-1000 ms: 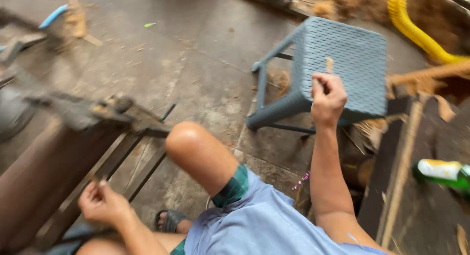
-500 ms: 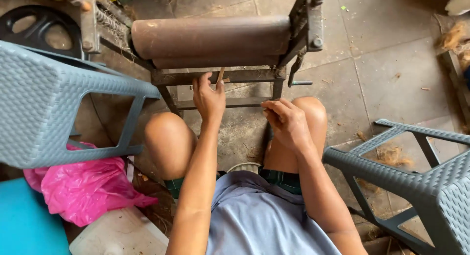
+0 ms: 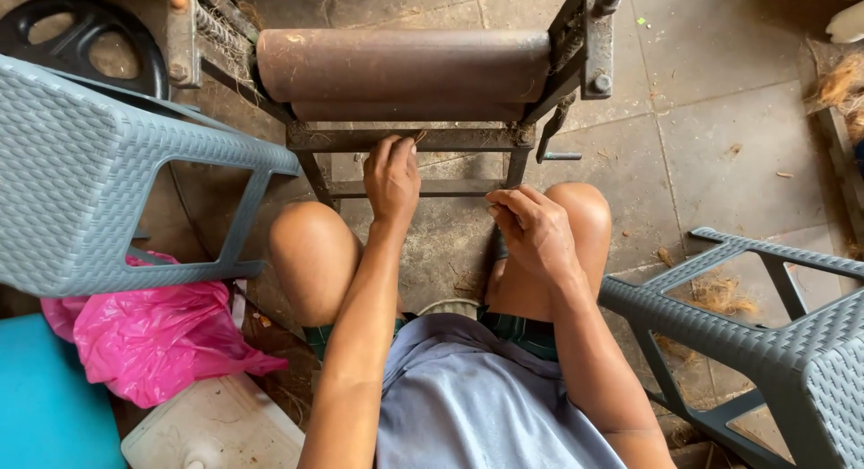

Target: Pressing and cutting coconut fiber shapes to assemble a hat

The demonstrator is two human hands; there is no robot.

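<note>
Rust-brown steel forms the roller (image 3: pixel 405 62) of the roller machine (image 3: pixel 576 64) that stands on the concrete floor (image 3: pixel 720 136) directly ahead of my knees. A second, thinner roller sits just beneath the first, and both are carried in a dark metal frame with a crossbar (image 3: pixel 405 139) below them. My left hand (image 3: pixel 392 176) reaches forward to that crossbar, fingers curled narrow and fingertips pressed at the gap under the lower roller, where a small tuft of brown fibre (image 3: pixel 419 138) shows; whether the fingers actually pinch it I cannot tell. My right hand (image 3: pixel 533 230) hovers above my right knee, well short of the frame, its fingers drawn loosely together as if pinching something fine; nothing I can make out lies between them. Both forearms run up from a pale blue shirt (image 3: pixel 486 406) at the lower edge of the view. A grey woven-pattern plastic stool (image 3: pixel 108 190) lies tipped on its side to my left, and a second grey stool (image 3: pixel 765 343) lies likewise to my right. Below the left stool a pink plastic bag (image 3: pixel 153 343) rests crumpled on the floor, beside a blue surface (image 3: pixel 45 406) and a white plastic container (image 3: pixel 225 428). A black wheel (image 3: pixel 81 28) lies at upper left. Loose brown fibre scraps (image 3: pixel 720 293) lie scattered on the floor near the right stool.
</note>
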